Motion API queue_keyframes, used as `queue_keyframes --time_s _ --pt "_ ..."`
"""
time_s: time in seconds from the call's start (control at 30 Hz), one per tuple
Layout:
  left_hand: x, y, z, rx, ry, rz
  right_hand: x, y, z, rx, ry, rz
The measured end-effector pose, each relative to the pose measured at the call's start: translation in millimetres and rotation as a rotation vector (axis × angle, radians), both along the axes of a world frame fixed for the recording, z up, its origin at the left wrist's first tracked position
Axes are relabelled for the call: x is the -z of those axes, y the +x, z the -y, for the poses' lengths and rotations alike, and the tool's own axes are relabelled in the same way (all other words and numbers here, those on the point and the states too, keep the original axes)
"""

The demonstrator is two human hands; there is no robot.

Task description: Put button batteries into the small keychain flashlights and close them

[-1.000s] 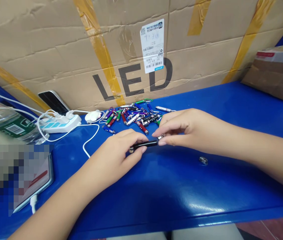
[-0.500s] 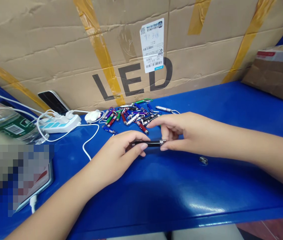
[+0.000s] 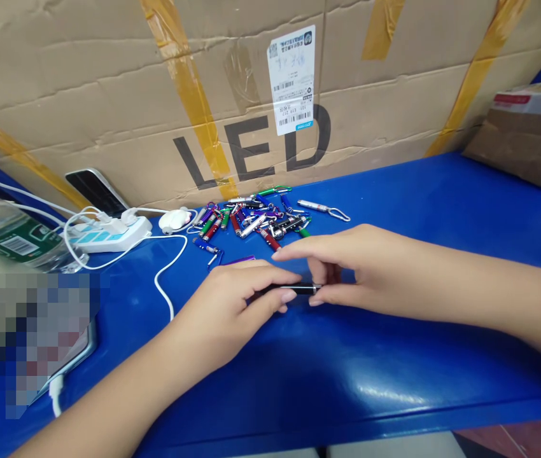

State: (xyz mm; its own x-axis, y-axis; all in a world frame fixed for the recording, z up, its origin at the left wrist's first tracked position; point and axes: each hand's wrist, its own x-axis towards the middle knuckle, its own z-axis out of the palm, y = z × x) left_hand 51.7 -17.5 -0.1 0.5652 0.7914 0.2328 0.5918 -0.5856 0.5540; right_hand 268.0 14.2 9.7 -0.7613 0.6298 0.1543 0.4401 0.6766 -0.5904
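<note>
Plainly, a carton [image 3: 385, 114] backs the black tube [image 3: 303, 289].

I see a slim, glossy black flashlight [image 3: 305, 289], silver at its right end. It's nearly level over the counter [image 3: 289, 388], partly hidden.

Bare forearms [image 3: 456, 280], left hand [image 3: 237, 302] and right hand [image 3: 373, 267] likewise; slim fingers [image 3: 273, 277], rounded thumbnail [image 3: 289, 296] (left one clearest)
</note>
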Motion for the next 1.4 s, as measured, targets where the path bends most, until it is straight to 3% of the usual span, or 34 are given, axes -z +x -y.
queue_keyframes --time_s 0.07,0.17,0.27,0.37,0.47,0.57,0.7,0.83,1.07,1.17,1.23,1.4 --pt "0.1 -1 1 0.033 0.154 -0.009 -0.7 0 0 0.003 -0.079 -0.055" --pt "0.1 -3 3 0.088 0.341 -0.023 1.1 0 -3 0.009 -0.328 -0.14" --pt "0.0 -6 4 0.138 0.468 -0.021 8.5 0 -9 -0.009 -0.585 -0.229" --pt "0.4 -8 1 0.167 0.542 0.024 15.7 0 -14 -0.003 -0.71 -0.339" --pt "1.1 -7 -3 0.065 0.491 0.107 14.5 -3 -13 0.09 -0.681 -0.445" --pt "2.1 -4 -4 -0.101 0.317 0.218 8.1 -7 -7 0.205 -0.53 -0.532" --pt "4.4 0 -3 -0.155 0.109 0.308 6.1 -11 0 0.289 -0.357 -0.564" --pt "7.7 0 -4 -0.135 0.29 0.26 10.0 -15 2 0.339 -0.366 -0.572" --pt "13.0 -6 -5 0.029 0.818 0.028 18.3 -25 4 0.402 -0.695 -0.632" --pt "13.1 -7 -5 0.077 0.847 0.013 20.3 -27 2 0.44 -0.835 -0.656" --pt "12.5 -7 -6 0.08 0.829 0.001 19.7 -26 1 0.452 -0.846 -0.646" --pt "11.3 -1 -8 -0.032 0.722 0.055 17.0 -23 0 0.429 -0.552 -0.552"
